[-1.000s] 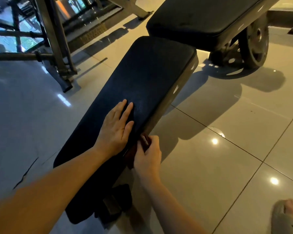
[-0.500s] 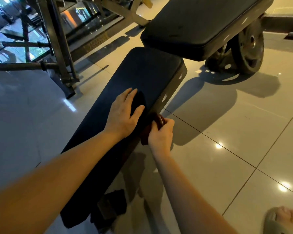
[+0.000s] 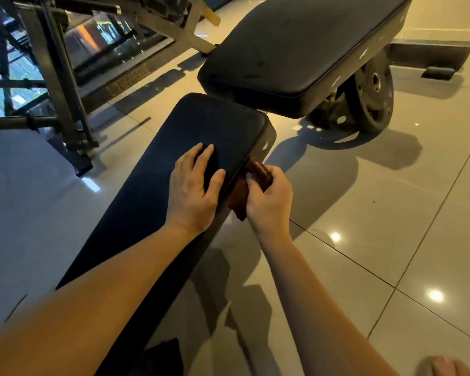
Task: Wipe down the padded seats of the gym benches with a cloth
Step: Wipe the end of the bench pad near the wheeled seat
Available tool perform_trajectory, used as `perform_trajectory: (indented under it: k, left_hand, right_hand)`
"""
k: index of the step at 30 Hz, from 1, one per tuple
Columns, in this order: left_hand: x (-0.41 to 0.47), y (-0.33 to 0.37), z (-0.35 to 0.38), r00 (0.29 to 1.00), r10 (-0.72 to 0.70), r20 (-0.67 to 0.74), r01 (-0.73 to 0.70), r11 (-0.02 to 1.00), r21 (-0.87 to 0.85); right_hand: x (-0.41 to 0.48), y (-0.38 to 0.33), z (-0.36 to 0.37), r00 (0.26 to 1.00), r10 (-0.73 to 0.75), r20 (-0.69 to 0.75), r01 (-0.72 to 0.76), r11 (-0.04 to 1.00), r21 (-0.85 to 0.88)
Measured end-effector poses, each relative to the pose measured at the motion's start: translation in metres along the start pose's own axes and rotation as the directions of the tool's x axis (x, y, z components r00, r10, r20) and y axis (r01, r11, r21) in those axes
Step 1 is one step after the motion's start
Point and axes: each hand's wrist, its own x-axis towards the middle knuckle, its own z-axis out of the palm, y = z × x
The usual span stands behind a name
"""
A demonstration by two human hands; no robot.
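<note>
The cloth (image 3: pixel 240 198) sits at the near seat pad's (image 3: pixel 196 131) right edge.
The left hand (image 3: pixel 193 191) rests flat on the pad; the right hand (image 3: pixel 269 204) clutches the cloth, which seems soft and limp and is best held bunched for pressure.

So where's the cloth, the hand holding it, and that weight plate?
cloth (image 3: pixel 238 198), head view, on its hanging lower part.
right hand (image 3: pixel 270 203), head view, on the back of the hand.
weight plate (image 3: pixel 372 104), head view, on its face below the hub.

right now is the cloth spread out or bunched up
Bunched: the right hand grips the cloth in a folded wad against the side of the pad.
</note>
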Motion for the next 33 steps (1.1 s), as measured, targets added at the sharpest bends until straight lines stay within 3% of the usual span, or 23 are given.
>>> perform_trajectory:
  k: [2, 7, 13, 17, 19, 22, 24, 27, 33]
  left_hand:
    - [0.000, 0.000, 0.001, 1.000, 0.003, -0.011, -0.003, 1.000, 0.000]
    - [0.001, -0.002, 0.004, 1.000, -0.009, -0.016, 0.008, 0.999, -0.031]
    - [0.001, -0.003, 0.004, 1.000, 0.003, -0.015, -0.004, 1.000, -0.030]
    - [0.002, -0.002, 0.003, 1.000, -0.009, -0.020, 0.008, 0.999, -0.042]
    - [0.001, -0.002, 0.005, 1.000, -0.003, -0.016, 0.002, 0.999, -0.041]
    - [0.001, -0.003, 0.005, 1.000, -0.004, -0.023, 0.003, 1.000, -0.020]
    - [0.002, -0.002, 0.005, 1.000, -0.004, -0.015, 0.004, 1.000, -0.028]
    - [0.002, -0.002, 0.004, 1.000, -0.003, -0.016, 0.003, 0.999, -0.036]
    - [0.001, -0.002, 0.004, 1.000, 0.008, -0.014, -0.008, 1.000, -0.023]
  right_hand:
    - [0.017, -0.006, -0.003, 0.999, -0.004, -0.033, 0.005, 1.000, 0.019]
    - [-0.043, 0.000, 0.009, 0.997, 0.043, 0.071, -0.045, 0.998, 0.034]
    - [0.019, -0.003, 0.003, 0.996, 0.039, -0.080, -0.041, 0.999, -0.016]
    - [-0.045, 0.007, 0.009, 0.994, -0.050, 0.092, 0.053, 0.998, -0.028]
    - [-0.035, 0.011, 0.011, 0.995, -0.090, 0.050, 0.092, 0.994, -0.050]
    - [0.015, 0.002, 0.007, 0.990, -0.070, -0.126, 0.059, 0.995, -0.085]
    - [0.007, 0.005, 0.008, 0.991, -0.067, -0.113, 0.062, 0.997, -0.053]
    - [-0.044, 0.009, 0.013, 0.997, -0.065, 0.052, 0.068, 0.995, -0.066]
    - [0.010, 0.009, 0.011, 0.989, -0.083, -0.124, 0.070, 0.992, -0.106]
